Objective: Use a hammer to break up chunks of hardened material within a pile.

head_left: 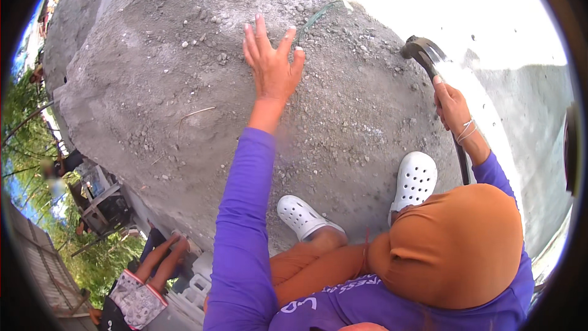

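My left hand reaches out over rough grey, gravelly ground, its fingers spread and nothing in them. Whether the fingertips touch the surface I cannot tell. A thin green strip lies just beyond these fingers. In my right hand is a hammer, gripped by its dark handle. The hammer's head points away from me, above the right edge of the gravelly ground, and the handle's end runs back beside my forearm.
My white clogs stand on the ground near me. A smooth, partly sunlit grey surface lies at the right. Another person in patterned shorts is at the lower left, near grey hollow blocks. A thin twig lies left of my forearm.
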Demonstrator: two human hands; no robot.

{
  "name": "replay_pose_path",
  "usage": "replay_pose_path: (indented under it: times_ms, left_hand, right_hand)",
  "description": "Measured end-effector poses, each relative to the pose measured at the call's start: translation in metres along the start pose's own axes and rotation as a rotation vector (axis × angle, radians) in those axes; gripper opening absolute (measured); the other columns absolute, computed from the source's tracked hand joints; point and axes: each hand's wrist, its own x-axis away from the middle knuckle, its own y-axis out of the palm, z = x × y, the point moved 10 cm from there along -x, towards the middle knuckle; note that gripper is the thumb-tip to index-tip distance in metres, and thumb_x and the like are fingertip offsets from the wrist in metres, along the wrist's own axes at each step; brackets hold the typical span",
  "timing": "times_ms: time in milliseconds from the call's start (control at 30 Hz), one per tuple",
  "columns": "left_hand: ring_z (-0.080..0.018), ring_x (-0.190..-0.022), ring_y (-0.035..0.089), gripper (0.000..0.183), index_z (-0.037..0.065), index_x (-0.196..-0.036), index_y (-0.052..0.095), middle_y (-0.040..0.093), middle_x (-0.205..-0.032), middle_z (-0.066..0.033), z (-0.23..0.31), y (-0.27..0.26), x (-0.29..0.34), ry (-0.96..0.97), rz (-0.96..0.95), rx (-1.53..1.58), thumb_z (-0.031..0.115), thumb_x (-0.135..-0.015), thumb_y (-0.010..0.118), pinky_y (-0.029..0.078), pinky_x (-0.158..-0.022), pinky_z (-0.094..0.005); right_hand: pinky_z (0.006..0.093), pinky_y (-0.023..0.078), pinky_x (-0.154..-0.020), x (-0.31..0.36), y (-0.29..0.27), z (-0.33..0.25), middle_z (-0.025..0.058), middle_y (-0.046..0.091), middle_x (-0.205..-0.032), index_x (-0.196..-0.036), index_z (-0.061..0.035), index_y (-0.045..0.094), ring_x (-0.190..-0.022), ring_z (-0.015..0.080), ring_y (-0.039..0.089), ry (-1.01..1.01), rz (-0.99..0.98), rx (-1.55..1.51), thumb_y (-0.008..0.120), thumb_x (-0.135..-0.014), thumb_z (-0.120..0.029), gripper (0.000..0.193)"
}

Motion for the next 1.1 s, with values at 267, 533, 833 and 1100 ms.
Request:
replay_pose_path:
  times_ms: [267,533,833,1100]
  left_hand:
    - [-0.0374,-0.119,0.048,0.039,0.009,-0.115,0.067,0.051,-0.129,-0.0166,0.008,0.047,0.014,-0.098,-0.297,0.028,0.028,-0.081,0.067,0.038,-0.102,-0.0468]
    - [-0.0374,-0.119,0.046,0.037,0.006,-0.114,0.067,0.048,-0.13,-0.0189,0.03,0.001,0.101,-0.228,-0.279,0.295,0.016,-0.078,0.067,0.039,-0.1,-0.0458]
    - [-0.0413,-0.121,0.043,0.039,0.006,-0.115,0.068,0.043,-0.132,-0.024,0.055,0.007,0.113,-0.379,-0.311,0.167,0.022,-0.08,0.069,0.038,-0.102,-0.0488]
    - [-0.0425,-0.11,0.05,0.042,-0.001,-0.114,0.066,0.042,-0.123,-0.0269,0.043,0.015,0.113,-0.526,-0.4,0.165,0.026,-0.082,0.067,0.043,-0.095,-0.047]
  right_hand:
    - [0.0263,0.033,-0.04,0.01,0.049,-0.037,-0.0008,0.043,-0.051,-0.065,-0.0072,0.049,-0.043,0.0086,0.04,-0.083,-0.168,0.008,0.046,-0.097,-0.056,0.058]
    - [0.0327,0.042,-0.054,0.003,0.076,-0.062,0.0035,0.051,-0.059,-0.068,-0.0013,0.056,-0.055,0.0131,0.05,-0.125,-0.227,0.179,0.048,-0.096,-0.056,0.061]
    - [0.0318,0.043,-0.052,0.005,0.074,-0.069,0.0039,0.051,-0.059,-0.072,0.0,0.058,-0.055,0.0133,0.05,-0.143,-0.21,0.223,0.048,-0.095,-0.057,0.062]
    - [0.0418,0.048,-0.065,0.012,0.087,-0.074,0.017,0.059,-0.064,-0.079,0.0066,0.06,-0.061,0.0308,0.057,-0.292,-0.239,0.333,0.051,-0.095,-0.049,0.059]
